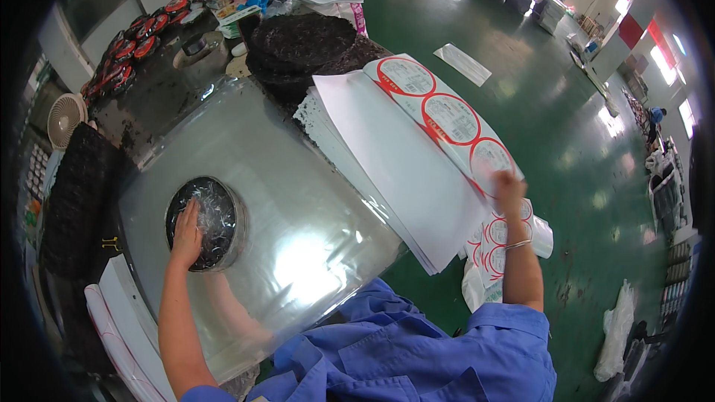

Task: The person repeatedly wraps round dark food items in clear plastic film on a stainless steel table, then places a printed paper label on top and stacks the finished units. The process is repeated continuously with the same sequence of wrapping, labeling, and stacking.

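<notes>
Visibly three round labels (450, 119), two hands.

A round dark cake (212, 219) wrapped in crinkled clear film sat in a shallow metal ring on the glossy table, lying flat. To its right, a strip of round labels (439, 115) with red rims lay across a stack of white sheets.

A factory packing hall: green floor (521, 97), stacked label sheets (439, 115).
</notes>
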`<state>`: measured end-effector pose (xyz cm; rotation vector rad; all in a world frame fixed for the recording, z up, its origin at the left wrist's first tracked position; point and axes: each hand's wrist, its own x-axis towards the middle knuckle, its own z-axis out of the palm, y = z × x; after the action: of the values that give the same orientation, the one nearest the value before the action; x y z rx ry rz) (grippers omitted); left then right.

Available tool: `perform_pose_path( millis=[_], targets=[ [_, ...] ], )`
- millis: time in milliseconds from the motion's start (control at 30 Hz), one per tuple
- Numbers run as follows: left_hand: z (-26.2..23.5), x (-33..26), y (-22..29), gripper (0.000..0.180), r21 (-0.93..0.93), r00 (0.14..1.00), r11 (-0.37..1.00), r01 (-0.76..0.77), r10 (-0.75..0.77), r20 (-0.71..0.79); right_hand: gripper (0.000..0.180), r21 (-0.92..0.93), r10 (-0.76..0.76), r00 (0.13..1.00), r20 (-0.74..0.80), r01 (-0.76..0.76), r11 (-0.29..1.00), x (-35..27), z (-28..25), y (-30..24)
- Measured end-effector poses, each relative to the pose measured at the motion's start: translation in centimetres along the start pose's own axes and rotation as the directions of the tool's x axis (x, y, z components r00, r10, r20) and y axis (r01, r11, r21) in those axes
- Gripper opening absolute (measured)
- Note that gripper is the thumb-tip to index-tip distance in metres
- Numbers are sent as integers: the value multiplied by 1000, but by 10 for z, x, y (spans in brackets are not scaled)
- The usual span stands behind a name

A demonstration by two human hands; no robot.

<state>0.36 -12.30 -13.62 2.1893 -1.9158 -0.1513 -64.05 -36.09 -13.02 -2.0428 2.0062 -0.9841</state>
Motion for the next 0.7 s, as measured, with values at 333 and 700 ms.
perform_pose_path(
  millis=[333,700],
  targets=[
    [5,-2,6,52,37,993,993,109,-107,-43,26,81,-240,893,-381,291,953,76,2,-70],
    [19,0,11,42,-231,977,972,45,-91,-195,31,817,-999,47,9,575,35,-140,175,-428]
  ],
)
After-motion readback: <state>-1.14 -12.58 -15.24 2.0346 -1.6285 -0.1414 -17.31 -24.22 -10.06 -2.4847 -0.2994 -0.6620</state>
